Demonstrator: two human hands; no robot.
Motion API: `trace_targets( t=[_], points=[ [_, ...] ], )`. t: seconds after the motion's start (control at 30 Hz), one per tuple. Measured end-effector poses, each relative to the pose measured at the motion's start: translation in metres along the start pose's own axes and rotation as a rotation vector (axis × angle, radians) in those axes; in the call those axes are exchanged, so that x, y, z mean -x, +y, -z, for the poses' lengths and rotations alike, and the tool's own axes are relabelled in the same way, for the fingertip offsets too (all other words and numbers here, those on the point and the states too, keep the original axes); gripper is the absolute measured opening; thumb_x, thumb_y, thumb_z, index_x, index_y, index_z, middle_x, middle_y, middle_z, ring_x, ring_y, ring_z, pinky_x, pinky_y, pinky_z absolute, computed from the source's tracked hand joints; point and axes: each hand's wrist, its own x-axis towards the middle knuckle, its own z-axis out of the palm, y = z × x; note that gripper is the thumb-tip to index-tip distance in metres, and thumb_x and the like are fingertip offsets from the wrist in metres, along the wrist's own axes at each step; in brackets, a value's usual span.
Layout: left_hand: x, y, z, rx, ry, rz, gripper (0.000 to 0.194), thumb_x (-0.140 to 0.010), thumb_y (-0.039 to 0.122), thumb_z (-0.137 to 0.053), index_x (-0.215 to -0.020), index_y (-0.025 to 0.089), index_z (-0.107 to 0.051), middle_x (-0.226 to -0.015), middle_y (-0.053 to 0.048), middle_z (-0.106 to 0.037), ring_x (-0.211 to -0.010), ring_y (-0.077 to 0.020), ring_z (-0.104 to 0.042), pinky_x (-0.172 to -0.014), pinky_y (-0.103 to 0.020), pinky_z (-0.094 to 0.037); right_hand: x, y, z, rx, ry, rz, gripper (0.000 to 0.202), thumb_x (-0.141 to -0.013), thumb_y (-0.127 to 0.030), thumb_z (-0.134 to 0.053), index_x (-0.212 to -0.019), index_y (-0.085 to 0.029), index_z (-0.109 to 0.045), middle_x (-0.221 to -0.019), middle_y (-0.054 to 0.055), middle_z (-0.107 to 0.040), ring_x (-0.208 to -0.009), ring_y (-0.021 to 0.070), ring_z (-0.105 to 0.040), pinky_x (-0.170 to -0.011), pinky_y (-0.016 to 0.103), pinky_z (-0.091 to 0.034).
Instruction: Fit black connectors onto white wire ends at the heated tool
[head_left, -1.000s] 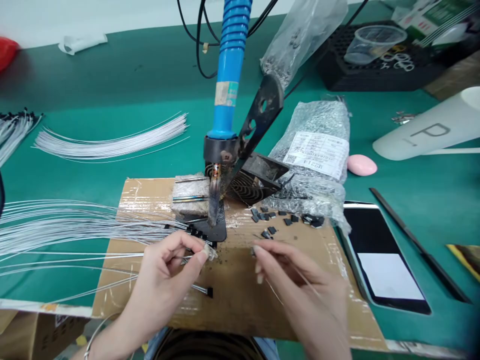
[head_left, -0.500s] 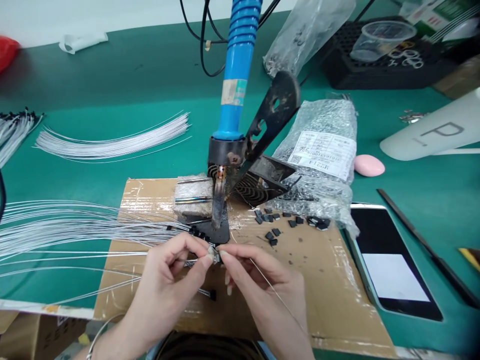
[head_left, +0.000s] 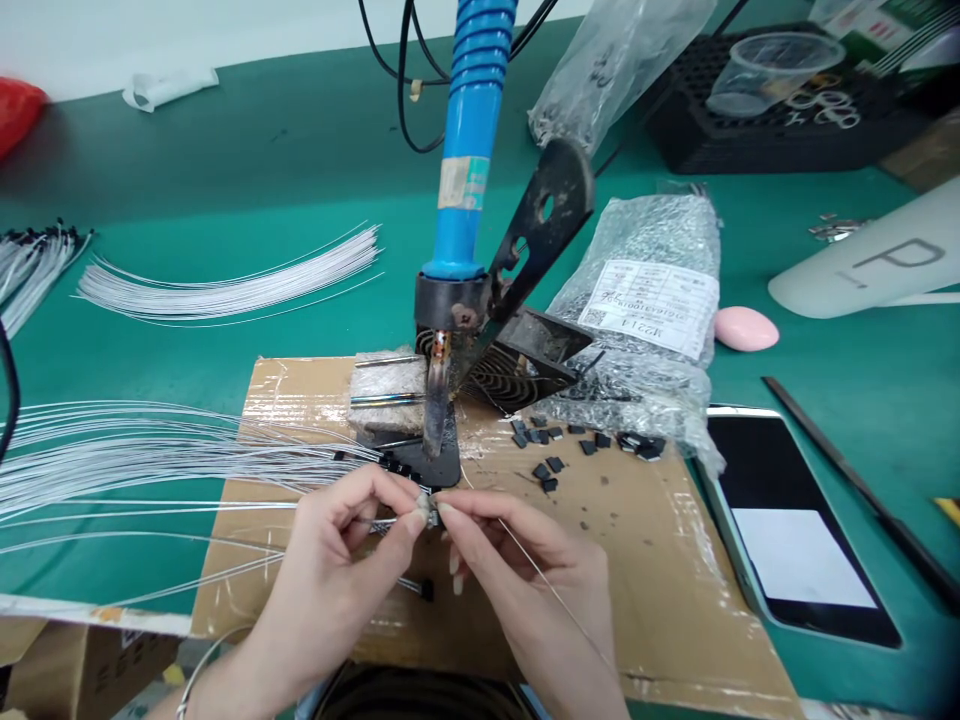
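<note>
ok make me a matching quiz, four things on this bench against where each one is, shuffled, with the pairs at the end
1. clear round plastic cup
2. blue ribbed handle
3. small black square pieces
4. thin pale wire

A. scattered on the brown cardboard
B. running across the right hand
C. on the black perforated tray
D. in the dark ring-shaped holder

Pairs: 1-C, 2-D, 3-A, 4-B

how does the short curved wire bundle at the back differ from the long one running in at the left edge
The short bundle shows both ends, while the long bundle runs out of view. The short bundle has no black ends; the long bundle has black ends at its right. Both are thin, pale wires.
</note>
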Motion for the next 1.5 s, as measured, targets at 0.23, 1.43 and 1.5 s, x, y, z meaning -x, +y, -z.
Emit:
trace_targets(
  t=[0.23,1.43,1.5],
  points=[
    [-0.005,0.011,-0.002,-0.062,0.002,0.01,0.015,-0.088,0.016,-0.072,-0.074,0.018,-0.072,-0.081,-0.003,-0.078,-0.075,-0.014,-0.071,-0.067,-0.02,-0.053,-0.001,0.006,0.004,0.081,-0.022,0.099,0.008,-0.09,-0.031,-0.08,-0.086,-0.029,-0.087,-0.063,-0.002,-0.067,-0.054,0.0128,-0.061,-0.054,0.023,-0.053],
    [-0.034,0.02,-0.005,-0.209,0.072,-0.041,0.011,-0.084,0.019,-0.067,-0.073,0.018,-0.068,-0.076,-0.003,-0.075,-0.063,-0.0136,-0.06,-0.058,-0.024,-0.044,-0.005,-0.005,0.006,0.187,0.006,0.25,0.023,-0.098,-0.02,-0.065,-0.076,-0.026,-0.059,-0.114,0.002,-0.084,-0.107,0.0172,-0.082,-0.098,0.024,-0.063],
    [-0.034,0.021,-0.005,-0.198,0.076,-0.044,0.011,-0.083,0.018,-0.067,-0.072,0.018,-0.067,-0.075,-0.003,-0.075,-0.064,-0.0135,-0.061,-0.059,-0.023,-0.045,-0.005,-0.005,0.006,0.182,0.008,0.251,0.024,-0.098,-0.019,-0.065,-0.076,-0.026,-0.06,-0.114,0.002,-0.085,-0.107,0.0161,-0.082,-0.097,0.022,-0.062]
  ],
)
